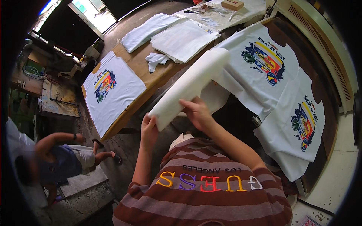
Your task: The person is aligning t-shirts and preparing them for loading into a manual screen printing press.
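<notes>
While white sheet (194, 77) is held in closed pinches, by left hand (149, 132) at near corner, right hand (198, 114) farther up, its long axis is angled forward-right.

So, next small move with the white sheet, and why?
Probably slide the right hand a little toward the far end of the white sheet, with the left hand holding its near corner. Both hands grip the near part, while the curled far end reaches out unheld beside the upper printed shirt on the right.
</notes>
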Action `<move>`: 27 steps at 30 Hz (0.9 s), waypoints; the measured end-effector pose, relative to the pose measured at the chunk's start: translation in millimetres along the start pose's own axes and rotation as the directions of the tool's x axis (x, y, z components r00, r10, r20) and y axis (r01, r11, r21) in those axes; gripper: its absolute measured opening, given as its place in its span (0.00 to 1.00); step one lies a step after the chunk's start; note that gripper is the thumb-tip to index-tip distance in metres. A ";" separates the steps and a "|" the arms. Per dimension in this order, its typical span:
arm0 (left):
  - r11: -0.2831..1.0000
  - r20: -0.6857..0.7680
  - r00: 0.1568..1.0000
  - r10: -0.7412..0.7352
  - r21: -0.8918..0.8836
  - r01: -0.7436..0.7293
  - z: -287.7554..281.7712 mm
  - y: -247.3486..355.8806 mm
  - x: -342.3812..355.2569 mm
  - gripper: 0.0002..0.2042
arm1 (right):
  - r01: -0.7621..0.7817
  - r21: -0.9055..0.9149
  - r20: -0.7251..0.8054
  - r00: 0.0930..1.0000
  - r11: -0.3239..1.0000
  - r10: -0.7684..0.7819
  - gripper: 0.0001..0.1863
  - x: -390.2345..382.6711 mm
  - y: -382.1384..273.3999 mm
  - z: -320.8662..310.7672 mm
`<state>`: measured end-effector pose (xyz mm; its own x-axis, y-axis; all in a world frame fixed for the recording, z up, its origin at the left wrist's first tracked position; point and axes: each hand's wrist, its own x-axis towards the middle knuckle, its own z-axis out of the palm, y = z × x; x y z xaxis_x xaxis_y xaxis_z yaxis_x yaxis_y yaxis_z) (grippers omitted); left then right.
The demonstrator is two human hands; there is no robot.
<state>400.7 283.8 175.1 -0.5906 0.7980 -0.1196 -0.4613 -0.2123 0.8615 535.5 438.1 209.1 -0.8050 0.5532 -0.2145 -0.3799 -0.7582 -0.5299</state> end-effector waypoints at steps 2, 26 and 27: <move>0.975 -0.008 0.991 -0.132 -0.180 0.128 -13.2 1.9 -24.3 0.17 | 0.149 -0.329 0.150 0.983 0.932 -0.104 0.19 14.1 15.1 14.4; 0.866 -0.255 0.897 -0.360 -0.449 0.220 -78.9 -161.0 138.8 0.17 | -0.205 -0.559 -0.486 0.866 0.804 -0.117 0.28 20.9 37.5 -232.6; 0.870 -0.264 0.880 -0.396 -0.414 0.267 -76.3 -169.1 151.7 0.16 | -0.248 -0.567 -0.545 0.828 0.785 -0.131 0.27 22.9 35.1 -237.6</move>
<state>338.6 397.8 -26.4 -0.5116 0.6373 -0.5763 -0.8333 -0.2045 0.5136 612.0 506.1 -9.4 -0.3689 0.7456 -0.5550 0.1599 -0.5373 -0.8281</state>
